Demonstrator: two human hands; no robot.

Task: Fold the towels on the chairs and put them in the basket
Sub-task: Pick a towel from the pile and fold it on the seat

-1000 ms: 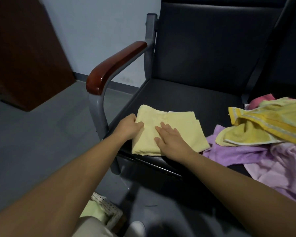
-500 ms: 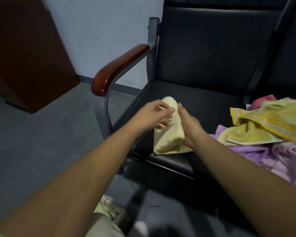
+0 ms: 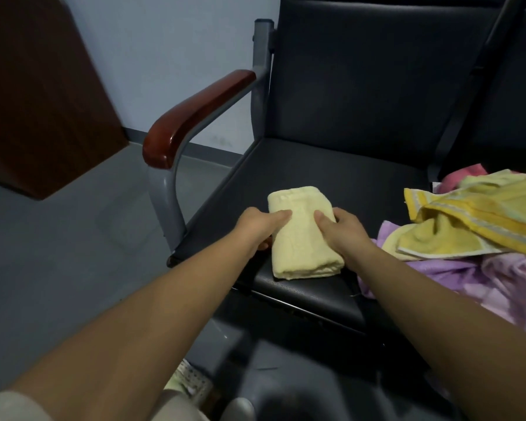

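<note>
Low at the left, a corner of the basket (image 3: 198,386) shows, with something pale green in it; the rest is out of view. Above it stands the chair's red-brown armrest (image 3: 195,113), and the black seat (image 3: 331,165) carries everything else. The left hand (image 3: 255,227) holds the left edge of the folded towel (image 3: 304,241), thumb on top. This towel, a thick pale yellow packet, lies near the seat's front edge. The right hand (image 3: 348,230) clasps its right side likewise, so the 2 hands are apart with the packet clamped between them. Further right lies an unfolded heap: a striped yellow towel (image 3: 474,220) over a purple towel (image 3: 504,278), with a pink towel (image 3: 465,174) behind.

This looks like the lift toward the basket. The layers look loose at the near end, so a squeeze from the sides alone may let the packet sag open. The basket sits low and mostly unseen, so a blind drop could land the towel on its rim or the floor.
</note>
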